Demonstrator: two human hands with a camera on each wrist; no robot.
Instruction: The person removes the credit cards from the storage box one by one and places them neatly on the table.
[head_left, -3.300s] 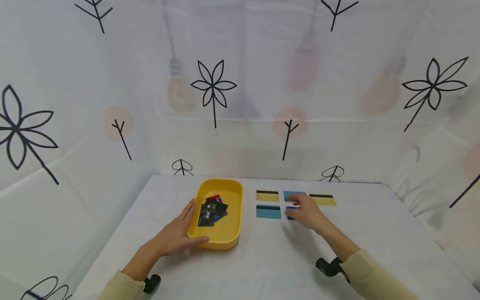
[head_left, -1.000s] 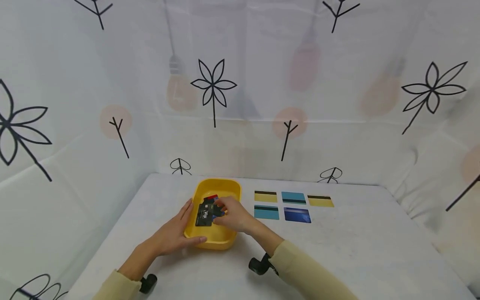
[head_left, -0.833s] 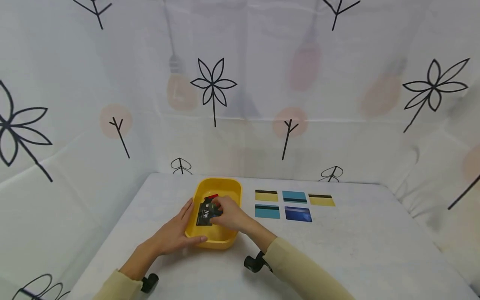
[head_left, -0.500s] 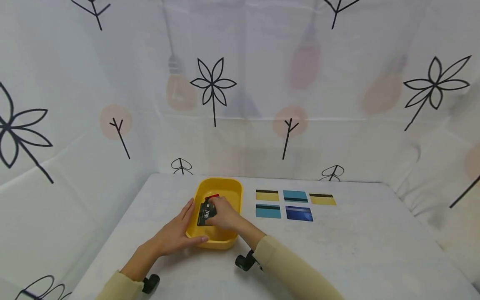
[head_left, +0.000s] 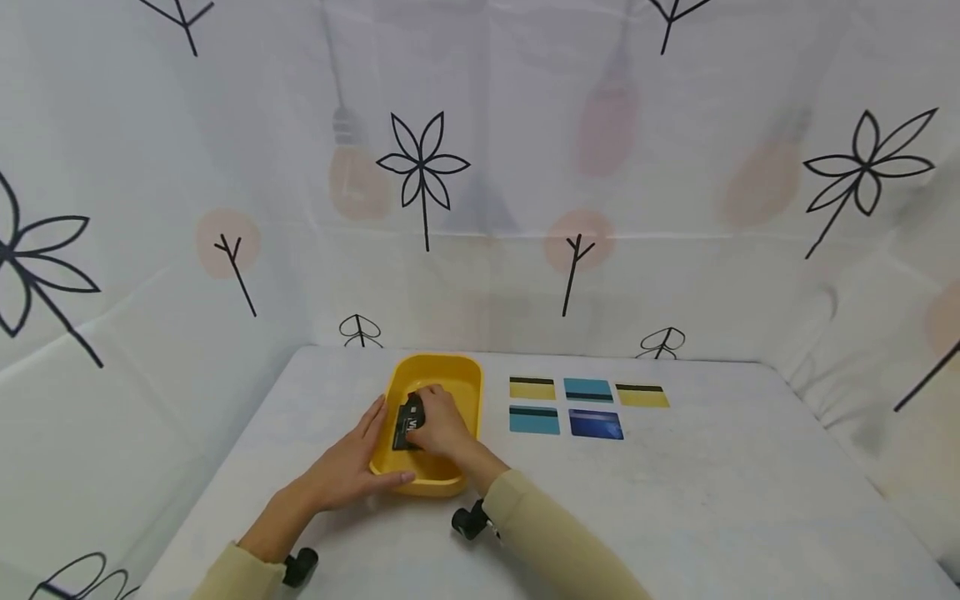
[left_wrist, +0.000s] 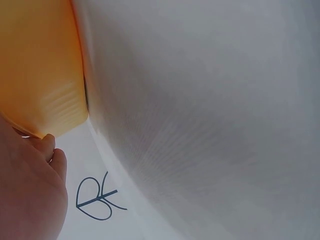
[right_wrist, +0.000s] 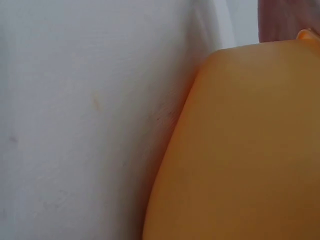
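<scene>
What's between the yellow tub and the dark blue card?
In the head view, a teal card lies between the yellow tub and the dark blue card.

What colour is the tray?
Yellow; the tray shows best in the head view.

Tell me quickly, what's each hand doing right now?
Left hand: open, against the side of the tray.
Right hand: over the cards; can't tell whether it grips one.

The right hand (head_left: 441,425) is now over the yellow tub (head_left: 468,383), not the dark blue card (head_left: 596,424), which shows whole to the hand's right. It hides more of the black card (head_left: 403,425) (the red one, peeking out before, is hidden too).
</scene>
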